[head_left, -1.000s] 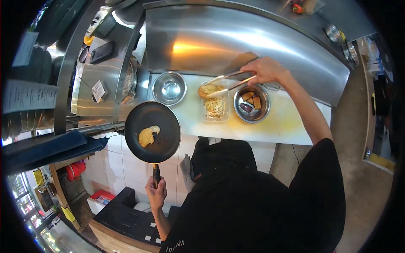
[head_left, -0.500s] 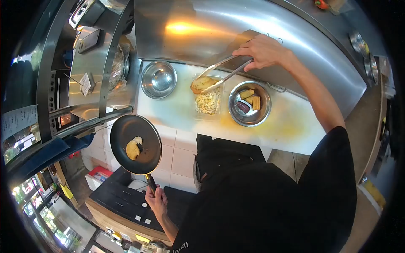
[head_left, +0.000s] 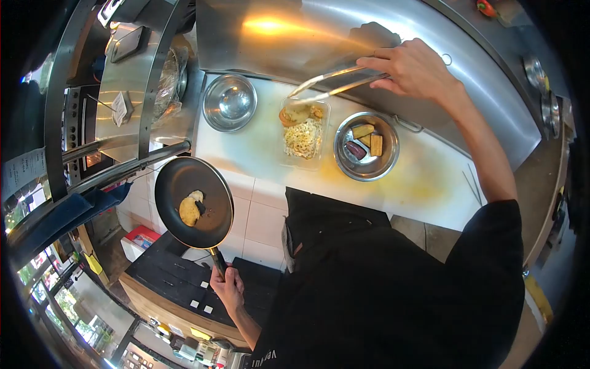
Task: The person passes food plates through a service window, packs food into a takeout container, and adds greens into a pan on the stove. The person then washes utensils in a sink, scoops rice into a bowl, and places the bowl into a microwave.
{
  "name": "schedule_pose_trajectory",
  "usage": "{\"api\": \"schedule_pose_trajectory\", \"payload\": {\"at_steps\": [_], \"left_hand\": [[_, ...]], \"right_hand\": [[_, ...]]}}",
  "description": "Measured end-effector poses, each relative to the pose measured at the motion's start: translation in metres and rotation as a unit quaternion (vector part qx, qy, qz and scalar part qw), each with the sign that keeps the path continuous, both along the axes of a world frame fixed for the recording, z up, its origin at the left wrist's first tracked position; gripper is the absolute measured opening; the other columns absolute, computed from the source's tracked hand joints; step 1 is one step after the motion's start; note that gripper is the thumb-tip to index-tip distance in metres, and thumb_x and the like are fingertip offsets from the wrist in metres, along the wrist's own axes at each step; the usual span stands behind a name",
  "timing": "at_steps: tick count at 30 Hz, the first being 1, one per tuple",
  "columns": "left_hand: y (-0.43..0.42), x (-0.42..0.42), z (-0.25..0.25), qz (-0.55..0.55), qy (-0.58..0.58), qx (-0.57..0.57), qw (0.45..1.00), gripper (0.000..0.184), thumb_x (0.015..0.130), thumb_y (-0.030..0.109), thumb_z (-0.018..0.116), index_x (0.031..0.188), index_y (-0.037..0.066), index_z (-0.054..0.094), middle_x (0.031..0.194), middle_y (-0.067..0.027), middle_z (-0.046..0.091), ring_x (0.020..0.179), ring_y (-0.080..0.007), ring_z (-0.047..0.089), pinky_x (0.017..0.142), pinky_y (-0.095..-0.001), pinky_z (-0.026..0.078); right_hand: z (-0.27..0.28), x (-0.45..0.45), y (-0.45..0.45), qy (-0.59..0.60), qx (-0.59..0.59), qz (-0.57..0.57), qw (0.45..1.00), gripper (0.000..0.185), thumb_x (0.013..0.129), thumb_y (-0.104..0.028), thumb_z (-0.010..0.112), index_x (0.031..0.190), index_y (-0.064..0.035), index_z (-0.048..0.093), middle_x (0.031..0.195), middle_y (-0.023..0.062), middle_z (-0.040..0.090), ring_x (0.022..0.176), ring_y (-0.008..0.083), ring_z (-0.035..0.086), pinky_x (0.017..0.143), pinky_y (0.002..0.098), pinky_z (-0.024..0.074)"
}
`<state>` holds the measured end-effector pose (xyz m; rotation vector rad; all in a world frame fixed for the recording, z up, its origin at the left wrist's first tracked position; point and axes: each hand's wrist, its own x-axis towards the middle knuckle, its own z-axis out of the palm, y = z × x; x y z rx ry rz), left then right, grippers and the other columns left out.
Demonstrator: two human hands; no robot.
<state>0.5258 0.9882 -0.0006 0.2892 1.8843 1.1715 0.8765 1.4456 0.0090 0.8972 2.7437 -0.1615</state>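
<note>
My left hand (head_left: 228, 288) is closed around the handle of a black frying pan (head_left: 212, 212), in which a browned piece of food (head_left: 189, 210) lies. My right hand (head_left: 415, 71) grips metal tongs (head_left: 338, 85) near their joined end. The tongs' tips are over the top of a clear plastic container (head_left: 322, 138), beside a browned piece (head_left: 289, 117) lying there. Below that piece, shredded pale food (head_left: 302, 139) fills the container. To its right a steel bowl (head_left: 394, 147) holds yellow pieces and a dark purple one.
An empty steel bowl (head_left: 230, 103) stands on the white board (head_left: 424, 178) left of the container. Behind rises a steel backsplash (head_left: 307, 40). Left are a metal rail (head_left: 129, 160), a dark cloth (head_left: 74, 215) and a phone (head_left: 128, 44).
The tongs have moved from holding the browned piece to lying loosely over the container, and my right hand has shifted up and right. The view has turned, and the pan appears further left.
</note>
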Motion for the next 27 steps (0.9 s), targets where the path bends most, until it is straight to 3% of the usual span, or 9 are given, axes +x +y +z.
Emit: {"api": "schedule_pose_trajectory", "payload": {"at_steps": [2, 7, 12, 15, 20, 23, 27], "left_hand": [[0.001, 0.0, 0.001, 0.001, 0.01, 0.002, 1.0, 0.032, 0.092, 0.027, 0.067, 0.098, 0.0, 0.052, 0.056, 0.0019, 0.043, 0.036, -0.0026, 0.031, 0.032, -0.0188, 0.02], [0.006, 0.001, 0.004, 0.001, 0.001, 0.0, 1.0, 0.027, 0.092, 0.023, 0.066, 0.097, 0.0, 0.053, 0.057, 0.0013, 0.045, 0.036, -0.0028, 0.031, 0.032, -0.0189, 0.02], [0.006, 0.005, 0.001, -0.003, -0.011, -0.001, 1.0, 0.02, 0.092, 0.016, 0.065, 0.095, 0.0, 0.053, 0.057, 0.0008, 0.046, 0.036, -0.003, 0.032, 0.032, -0.0189, 0.021], [0.009, 0.012, -0.004, -0.017, -0.016, 0.003, 1.0, 0.02, 0.092, 0.016, 0.065, 0.094, 0.0, 0.054, 0.057, 0.0011, 0.046, 0.036, -0.0031, 0.034, 0.032, -0.0191, 0.022], [0.002, 0.02, -0.002, -0.018, -0.028, 0.004, 0.999, 0.022, 0.091, 0.019, 0.066, 0.094, 0.0, 0.054, 0.057, 0.0015, 0.046, 0.037, -0.0031, 0.035, 0.032, -0.0189, 0.024], [-0.009, 0.022, -0.003, -0.016, -0.022, 0.012, 1.0, 0.023, 0.091, 0.019, 0.067, 0.093, 0.0, 0.054, 0.058, 0.0013, 0.046, 0.037, -0.0031, 0.035, 0.032, -0.0188, 0.024], [-0.023, 0.024, -0.006, -0.001, -0.026, 0.014, 1.0, 0.023, 0.091, 0.018, 0.067, 0.094, 0.0, 0.054, 0.059, 0.0009, 0.047, 0.036, -0.0032, 0.035, 0.032, -0.0188, 0.024]], "right_hand": [[-0.007, 0.006, -0.006, 0.05, 0.027, -0.014, 0.998, 0.038, 0.084, -0.042, 0.066, 0.117, -0.0241, 0.063, 0.09, 0.0028, 0.068, 0.071, 0.0299, 0.064, 0.065, 0.0409, 0.05], [-0.032, -0.008, -0.013, 0.041, 0.032, 0.016, 0.999, 0.037, 0.084, -0.04, 0.066, 0.117, -0.024, 0.064, 0.088, 0.0023, 0.068, 0.07, 0.0284, 0.063, 0.062, 0.0406, 0.0494], [-0.008, 0.0, -0.016, 0.052, 0.027, -0.005, 0.998, 0.04, 0.082, -0.039, 0.067, 0.119, -0.0227, 0.063, 0.091, 0.0028, 0.068, 0.069, 0.0279, 0.064, 0.061, 0.0403, 0.0491], [0.006, -0.005, -0.021, 0.073, 0.008, -0.036, 0.997, 0.04, 0.08, -0.04, 0.07, 0.117, -0.0245, 0.064, 0.088, 0.0039, 0.068, 0.071, 0.0277, 0.065, 0.066, 0.0402, 0.0512], [0.007, -0.027, -0.029, 0.0, 0.044, 0.039, 0.998, 0.046, 0.076, -0.037, 0.072, 0.118, -0.0214, 0.063, 0.086, 0.005, 0.066, 0.071, 0.0286, 0.065, 0.065, 0.0398, 0.0513], [-0.005, -0.035, -0.026, -0.005, 0.076, 0.069, 0.995, 0.051, 0.074, -0.04, 0.074, 0.12, -0.0224, 0.063, 0.09, 0.0033, 0.066, 0.068, 0.0281, 0.064, 0.059, 0.0395, 0.0503], [0.0, -0.044, -0.008, -0.004, 0.111, 0.13, 0.985, 0.05, 0.072, -0.037, 0.075, 0.119, -0.0227, 0.063, 0.09, 0.0019, 0.065, 0.07, 0.0272, 0.065, 0.061, 0.0389, 0.0515]]}}
